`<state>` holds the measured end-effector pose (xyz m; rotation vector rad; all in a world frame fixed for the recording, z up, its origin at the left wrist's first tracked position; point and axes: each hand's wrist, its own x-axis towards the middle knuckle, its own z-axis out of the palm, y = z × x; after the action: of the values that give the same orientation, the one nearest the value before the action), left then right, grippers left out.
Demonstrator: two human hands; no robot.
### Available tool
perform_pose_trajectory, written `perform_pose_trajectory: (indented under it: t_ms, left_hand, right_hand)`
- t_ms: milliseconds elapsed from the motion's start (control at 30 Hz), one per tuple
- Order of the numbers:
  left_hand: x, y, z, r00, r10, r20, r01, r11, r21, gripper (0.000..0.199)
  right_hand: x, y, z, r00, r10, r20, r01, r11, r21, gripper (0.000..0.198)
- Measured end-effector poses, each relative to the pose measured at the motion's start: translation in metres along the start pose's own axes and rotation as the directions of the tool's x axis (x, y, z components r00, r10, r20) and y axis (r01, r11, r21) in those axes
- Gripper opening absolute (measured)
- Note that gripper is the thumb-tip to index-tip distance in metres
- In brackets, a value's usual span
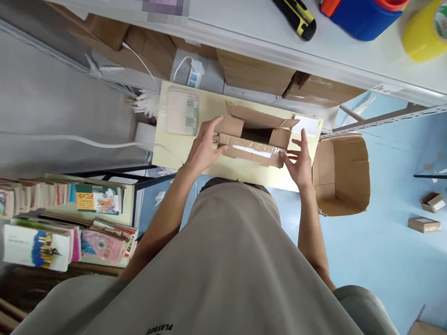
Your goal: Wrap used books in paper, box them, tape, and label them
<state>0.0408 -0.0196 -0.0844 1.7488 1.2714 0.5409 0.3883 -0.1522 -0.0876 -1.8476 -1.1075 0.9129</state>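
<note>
A small cardboard box [252,152] sits on the pale yellow table between my two hands. Its top is open: the far flap stands raised, and the inside looks dark. Tape and a white label strip show on the near side. My left hand [205,146] grips the left end, thumb on the near panel and fingers along the side. At the other end my right hand [300,160] has its thumb on the near right corner, while its other fingers spread beside the box. The box's contents are hidden in shadow.
The pale yellow table [203,162] carries a stack of clear-wrapped items [182,111] at left. A large open carton [342,174] stands right of it. On the shelf above lie a utility knife [290,7] and yellow tape [440,28]. Books [99,198] fill the lower left.
</note>
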Motion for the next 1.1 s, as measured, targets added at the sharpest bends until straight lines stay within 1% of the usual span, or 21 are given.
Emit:
perform_pose_trajectory:
  t_ms: [100, 167, 233, 300, 367, 433, 500, 567, 600, 633, 667, 733, 800, 900, 1000, 1100]
  left_hand:
    - [0.008, 0.0, 0.0, 1.0, 0.01, -0.02, -0.01, 1.0, -0.018, 0.116]
    - [0.018, -0.002, 0.0, 0.999, 0.037, -0.019, -0.038, 0.999, -0.029, 0.119]
    - [0.03, -0.003, -0.001, 0.996, 0.085, 0.003, -0.084, 0.996, -0.035, 0.11]
    - [0.039, -0.003, -0.002, 0.991, 0.13, 0.028, -0.129, 0.991, -0.041, 0.094]
    - [0.041, -0.004, -0.005, 0.987, 0.15, 0.05, -0.148, 0.988, -0.032, 0.078]
    - [0.038, -0.005, -0.009, 0.986, 0.144, 0.085, -0.145, 0.989, 0.009, 0.063]
    - [0.032, -0.007, -0.012, 0.983, 0.127, 0.133, -0.137, 0.988, 0.066, 0.047]
    - [0.027, -0.01, -0.013, 0.982, 0.112, 0.15, -0.128, 0.987, 0.095, 0.036]
    - [0.024, -0.012, -0.012, 0.984, 0.107, 0.144, -0.121, 0.988, 0.095, 0.033]
    - [0.022, -0.014, -0.01, 0.986, 0.103, 0.131, -0.115, 0.989, 0.089, 0.032]
    - [0.021, -0.016, -0.007, 0.988, 0.1, 0.115, -0.11, 0.991, 0.08, 0.032]
    - [0.017, -0.02, -0.001, 0.992, 0.095, 0.081, -0.099, 0.994, 0.053, 0.034]
    - [0.013, -0.022, 0.006, 0.996, 0.079, 0.05, -0.08, 0.997, 0.018, 0.035]
    - [0.008, -0.024, 0.012, 1.0, 0.022, 0.0, -0.022, 0.999, -0.049, 0.03]
    - [0.007, -0.023, 0.012, 0.999, -0.038, -0.011, 0.037, 0.994, -0.105, 0.029]
    - [0.01, -0.021, 0.01, 0.998, -0.059, 0.001, 0.058, 0.991, -0.119, 0.029]
  right_hand:
    - [0.005, -0.006, -0.001, 1.0, -0.027, 0.015, 0.028, 0.999, -0.025, 0.117]
    - [0.009, -0.007, -0.003, 0.999, -0.032, 0.031, 0.033, 0.999, -0.041, 0.118]
    - [0.015, -0.007, -0.006, 0.998, -0.037, 0.049, 0.04, 0.997, -0.063, 0.117]
    - [0.019, -0.006, -0.009, 0.996, -0.046, 0.072, 0.052, 0.995, -0.084, 0.114]
    - [0.021, -0.006, -0.012, 0.995, -0.051, 0.084, 0.059, 0.994, -0.096, 0.113]
    - [0.02, -0.007, -0.014, 0.996, -0.048, 0.079, 0.057, 0.993, -0.107, 0.111]
    - [0.017, -0.009, -0.015, 0.996, -0.051, 0.079, 0.061, 0.989, -0.134, 0.1]
    - [0.012, -0.011, -0.014, 0.993, -0.062, 0.097, 0.077, 0.983, -0.165, 0.075]
    - [0.01, -0.011, -0.014, 0.992, -0.067, 0.107, 0.084, 0.982, -0.172, 0.064]
    - [0.008, -0.01, -0.013, 0.991, -0.069, 0.114, 0.088, 0.982, -0.169, 0.057]
    - [0.006, -0.009, -0.011, 0.991, -0.068, 0.114, 0.086, 0.984, -0.158, 0.055]
    - [0.003, -0.005, -0.005, 0.995, -0.061, 0.082, 0.07, 0.991, -0.116, 0.057]
    - [0.002, 0.001, 0.003, 0.999, -0.05, 0.021, 0.051, 0.997, -0.064, 0.058]
    - [0.002, 0.008, 0.016, 0.997, -0.027, -0.066, 0.027, 1.0, 0.0, 0.057]
    - [0.004, 0.012, 0.024, 0.996, 0.001, -0.091, 0.003, 0.999, 0.037, 0.055]
    - [0.007, 0.009, 0.024, 0.997, -0.002, -0.083, 0.007, 0.999, 0.054, 0.056]
